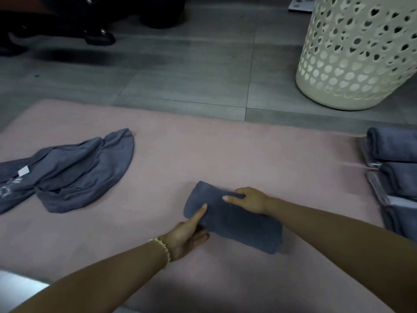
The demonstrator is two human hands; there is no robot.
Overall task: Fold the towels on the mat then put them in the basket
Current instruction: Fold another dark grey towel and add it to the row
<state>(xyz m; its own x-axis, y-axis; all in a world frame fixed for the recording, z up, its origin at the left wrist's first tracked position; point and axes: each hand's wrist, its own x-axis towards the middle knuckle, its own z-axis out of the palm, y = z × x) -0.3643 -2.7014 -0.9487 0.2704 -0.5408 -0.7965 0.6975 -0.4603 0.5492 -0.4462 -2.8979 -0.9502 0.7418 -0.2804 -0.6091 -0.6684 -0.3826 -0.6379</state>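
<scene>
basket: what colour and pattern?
The basket is cream-white, with heart-shaped holes punched all over its wall. It shows best in the head view, at top right.

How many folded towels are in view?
4: one folded towel at centre, gripped by the left hand and right hand; three at the right edge, cropped, so more may be hidden.

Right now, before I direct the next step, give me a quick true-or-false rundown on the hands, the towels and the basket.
1. The left hand and right hand both grip the folded towel on the mat. True.
2. The basket stands on the mat. False: the basket stands on the floor beyond it.
3. Crumpled towels lie unfolded at the mat's left. True.
4. The mat's right edge holds no towels. False: finished towels lie folded there.
</scene>
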